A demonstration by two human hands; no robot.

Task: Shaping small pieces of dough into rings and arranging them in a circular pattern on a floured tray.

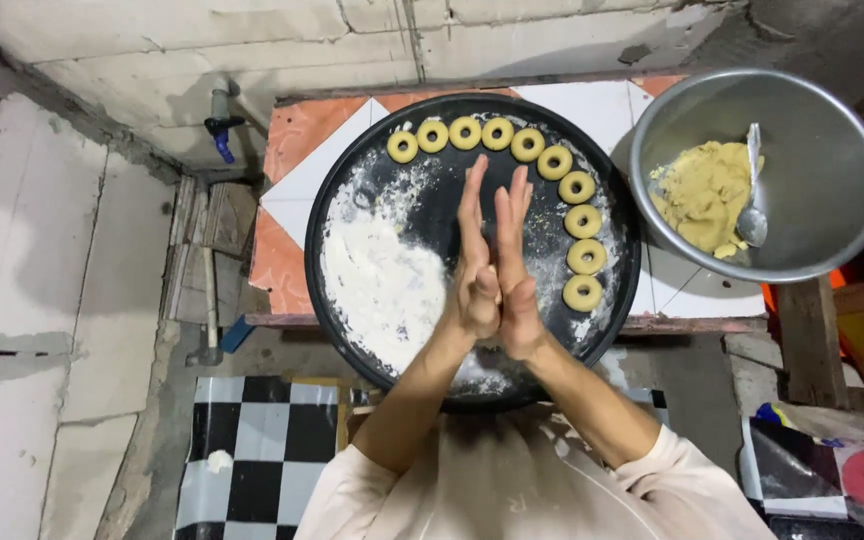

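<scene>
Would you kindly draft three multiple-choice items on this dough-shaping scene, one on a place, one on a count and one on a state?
1. Where does the spoon lie?
A. on the floor
B. in the metal bowl, beside the dough lump
C. in the flour heap

2. How many dough rings line the round black tray?
A. four
B. ten
C. sixteen

3. How are the left hand and right hand posed?
A. pressed palm to palm above the tray
B. spread far apart
C. both inside the bowl

Answers:
1 B: the spoon leans against the bowl's inner wall next to the yellow dough.
2 B: ten rings curve along the tray's top and right edge.
3 A: the palms meet with fingers pointing away; whether dough sits between them is hidden.
</scene>
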